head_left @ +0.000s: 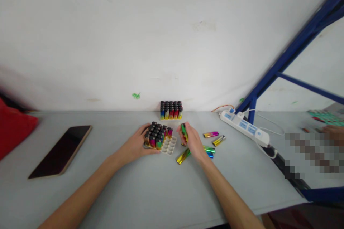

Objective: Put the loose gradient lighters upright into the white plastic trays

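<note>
My left hand (139, 139) is wrapped around the left side of a white tray (169, 146) with round sockets. Lighters (154, 134) with black tops and shiny coloured bodies fill the tray's left part, standing upright; sockets show bare on its right. Just right of the tray, my right hand (191, 137) pinches a green-yellow lighter (184, 129), held tilted above the table. Loose shiny lighters lie around and partly under that hand: a yellow one (183, 156), a purple-orange one (211, 134), another yellow one (219, 140), and green and blue ones (209, 149).
A second tray filled with lighters (171, 110) stands by the wall. A white power strip (244, 127) with cables lies at right, beside a blue metal frame (268, 73). At left are a dark tablet (61, 150) and red cloth (16, 125). Another person's hand (333, 132) shows far right.
</note>
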`<state>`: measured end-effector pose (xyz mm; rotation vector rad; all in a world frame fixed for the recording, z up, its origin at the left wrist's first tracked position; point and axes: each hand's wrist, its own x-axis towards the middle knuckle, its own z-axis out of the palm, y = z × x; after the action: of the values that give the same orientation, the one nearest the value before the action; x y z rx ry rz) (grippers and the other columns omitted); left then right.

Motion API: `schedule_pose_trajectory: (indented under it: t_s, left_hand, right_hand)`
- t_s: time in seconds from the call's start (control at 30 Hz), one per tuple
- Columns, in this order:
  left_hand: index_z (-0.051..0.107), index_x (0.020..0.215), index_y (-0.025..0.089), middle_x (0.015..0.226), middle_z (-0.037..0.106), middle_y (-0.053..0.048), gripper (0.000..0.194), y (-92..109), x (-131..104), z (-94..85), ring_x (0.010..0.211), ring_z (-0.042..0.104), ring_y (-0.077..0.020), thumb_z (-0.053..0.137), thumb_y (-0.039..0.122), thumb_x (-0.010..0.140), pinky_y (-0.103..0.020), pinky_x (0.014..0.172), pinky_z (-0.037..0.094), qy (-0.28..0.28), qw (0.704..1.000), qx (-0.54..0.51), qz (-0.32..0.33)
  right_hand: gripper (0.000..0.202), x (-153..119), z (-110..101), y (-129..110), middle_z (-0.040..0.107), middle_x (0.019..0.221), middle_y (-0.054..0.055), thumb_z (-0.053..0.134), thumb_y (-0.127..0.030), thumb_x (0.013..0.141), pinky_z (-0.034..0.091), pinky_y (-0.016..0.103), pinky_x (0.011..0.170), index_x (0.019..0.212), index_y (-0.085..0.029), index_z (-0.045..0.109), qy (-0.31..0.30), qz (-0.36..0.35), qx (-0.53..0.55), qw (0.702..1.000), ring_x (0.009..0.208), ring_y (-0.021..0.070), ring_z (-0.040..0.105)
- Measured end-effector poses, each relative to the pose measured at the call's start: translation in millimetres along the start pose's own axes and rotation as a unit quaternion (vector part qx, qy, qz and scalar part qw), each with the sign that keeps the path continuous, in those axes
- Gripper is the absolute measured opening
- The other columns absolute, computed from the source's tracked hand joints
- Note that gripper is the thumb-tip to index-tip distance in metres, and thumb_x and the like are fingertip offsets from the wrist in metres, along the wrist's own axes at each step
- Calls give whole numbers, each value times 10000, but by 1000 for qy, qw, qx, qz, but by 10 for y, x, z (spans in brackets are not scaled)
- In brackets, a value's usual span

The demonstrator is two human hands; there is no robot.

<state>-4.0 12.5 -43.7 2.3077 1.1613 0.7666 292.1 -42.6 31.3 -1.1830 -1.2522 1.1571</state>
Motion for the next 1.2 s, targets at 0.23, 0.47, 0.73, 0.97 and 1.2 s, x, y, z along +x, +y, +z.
schedule_pose_trajectory:
  t_s: [0.23,0.47,0.73,0.97,1.2]
  left_hand:
    - [723,1572,278,1774,578,-187,984,-26,-6,53,1610,602,-476,968,832,796,-665,1395,485,12,1000,2,4]
    - [759,1524,268,1759,594,-189,918,-23,-12,51,1605,605,-481,979,801,810,-679,1395,487,10,1000,4,9]
    - [708,1602,329,1753,624,-136,977,-57,-38,79,1602,624,-450,1040,726,773,-643,1390,515,29,999,8,13]
    - [689,1616,309,1733,642,-139,975,-24,-37,54,1579,658,-437,1038,690,790,-619,1367,552,32,999,26,19]
    - [760,1530,289,1712,667,-160,919,-3,-3,36,1553,676,-478,1055,663,743,-636,1361,553,39,999,9,5]
  right_hand:
    - [522,-79,-94,-73,747,992,83,659,-729,1120,614,360,842,1009,-232,772,-19,-219,-233,947,919,244,721]
    - [437,-63,-88,109,839,836,39,658,-642,1166,615,319,765,1063,-237,788,4,-193,-278,941,729,217,765]
    - [177,-37,-37,190,875,878,24,741,-409,1174,603,298,765,1093,-252,756,-57,-187,-340,920,763,215,823]
    - [168,-40,69,105,883,921,41,774,-363,1162,545,276,747,1050,-241,747,-46,-150,-429,889,807,212,825]
    - [383,36,63,-109,881,858,66,859,-545,1088,465,297,673,858,-253,766,-62,-95,-524,844,772,242,816]
